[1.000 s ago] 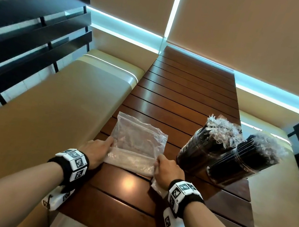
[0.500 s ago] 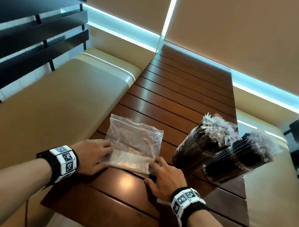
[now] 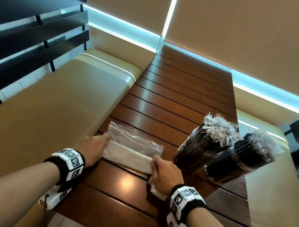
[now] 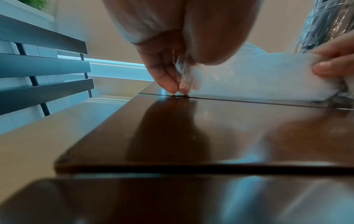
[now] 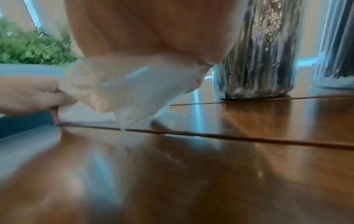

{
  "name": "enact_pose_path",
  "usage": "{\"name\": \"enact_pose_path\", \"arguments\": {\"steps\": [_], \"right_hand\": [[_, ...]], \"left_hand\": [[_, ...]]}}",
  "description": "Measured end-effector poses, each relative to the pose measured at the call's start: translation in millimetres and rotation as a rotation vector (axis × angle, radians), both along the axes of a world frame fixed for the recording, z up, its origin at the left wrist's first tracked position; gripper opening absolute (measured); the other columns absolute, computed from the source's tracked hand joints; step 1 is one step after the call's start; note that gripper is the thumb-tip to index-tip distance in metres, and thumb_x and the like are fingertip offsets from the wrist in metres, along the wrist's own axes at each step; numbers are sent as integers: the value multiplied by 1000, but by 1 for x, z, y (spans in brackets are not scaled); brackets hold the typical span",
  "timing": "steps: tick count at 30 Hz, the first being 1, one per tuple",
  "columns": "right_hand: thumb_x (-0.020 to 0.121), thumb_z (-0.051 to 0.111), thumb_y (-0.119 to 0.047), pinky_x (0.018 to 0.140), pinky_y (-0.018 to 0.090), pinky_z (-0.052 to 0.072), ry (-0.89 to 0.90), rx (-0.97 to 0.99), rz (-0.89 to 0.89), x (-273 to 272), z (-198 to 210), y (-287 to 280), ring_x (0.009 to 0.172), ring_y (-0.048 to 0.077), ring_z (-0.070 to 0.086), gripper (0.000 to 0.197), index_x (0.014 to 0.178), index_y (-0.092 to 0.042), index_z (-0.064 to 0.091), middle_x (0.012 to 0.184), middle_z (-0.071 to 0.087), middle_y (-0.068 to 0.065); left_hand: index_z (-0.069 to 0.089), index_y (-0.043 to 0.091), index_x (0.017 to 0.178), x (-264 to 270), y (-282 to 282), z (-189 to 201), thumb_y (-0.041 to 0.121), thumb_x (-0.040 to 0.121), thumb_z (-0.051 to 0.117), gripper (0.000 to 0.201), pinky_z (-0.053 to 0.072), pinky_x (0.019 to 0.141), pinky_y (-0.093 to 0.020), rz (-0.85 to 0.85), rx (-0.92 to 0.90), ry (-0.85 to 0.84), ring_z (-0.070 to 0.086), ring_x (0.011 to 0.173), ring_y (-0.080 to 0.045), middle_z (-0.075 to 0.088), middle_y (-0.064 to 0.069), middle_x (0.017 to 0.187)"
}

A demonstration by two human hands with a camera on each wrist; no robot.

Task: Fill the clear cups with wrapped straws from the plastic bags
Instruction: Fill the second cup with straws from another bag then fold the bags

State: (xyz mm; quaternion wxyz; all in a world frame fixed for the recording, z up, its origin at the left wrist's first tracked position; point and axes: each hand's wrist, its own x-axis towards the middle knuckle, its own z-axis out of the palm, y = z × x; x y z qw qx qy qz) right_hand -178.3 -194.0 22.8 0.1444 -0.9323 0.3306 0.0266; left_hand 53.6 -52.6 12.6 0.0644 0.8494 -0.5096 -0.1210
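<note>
Each grip, left hand [image 3: 92,146] and right hand [image 3: 165,173], pinches the folded plastic bag [image 3: 131,148] by its end edges.

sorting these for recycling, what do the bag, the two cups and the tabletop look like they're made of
Bag: thin clear plastic film, by its crinkles and see-through look; the folded near edge looks cloudy.
Two cups: clear rigid plastic, probably; the dark straws show through the glossy walls.
Tabletop: brown slats with a shiny finish that reflects light; likely varnished wood, possibly a wood-look surface.
</note>
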Motion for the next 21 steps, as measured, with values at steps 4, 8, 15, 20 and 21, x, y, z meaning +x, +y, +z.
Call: {"name": "enact_pose_path", "arguments": {"steps": [4,8,15,20,21], "right_hand": [[98,39,-41,71,39,48,90,-3,-84,9,-4,-1,87,35,65,18,108,-26,37,102,67,8],[93,56,-26,64,39,52,122,-119,50,6,-5,5,85,29,65,36,124,-25,37,122,44,0],[85,40,-70,64,35,48,203,-136,273,-16,-9,11,86,27,65,67,132,-22,42,134,38,-5],[97,37,-39,60,35,44,72,-139,171,-11,-6,12,81,27,65,29,116,-26,54,127,49,-8],[98,37,-38,63,34,43,31,-111,117,-10,-5,10,84,27,65,26,115,-29,54,121,54,-9]], "left_hand": [[41,22,112,4,-2,-3,25,97,43,16,50,71,-38,32,59,-57,64,87,-31,55,-3,104],[53,23,99,13,4,-11,20,77,71,29,52,57,-32,-298,-19,-241,56,72,-18,52,0,96],[49,29,118,18,20,-1,64,86,34,50,50,85,-25,-559,65,-204,56,97,-9,47,12,117],[52,26,116,11,14,0,14,89,44,30,45,78,-27,-423,-36,-125,60,88,-18,61,6,105],[52,25,113,9,11,0,12,91,43,26,45,78,-29,-344,-66,-44,61,89,-21,63,3,105]]}}
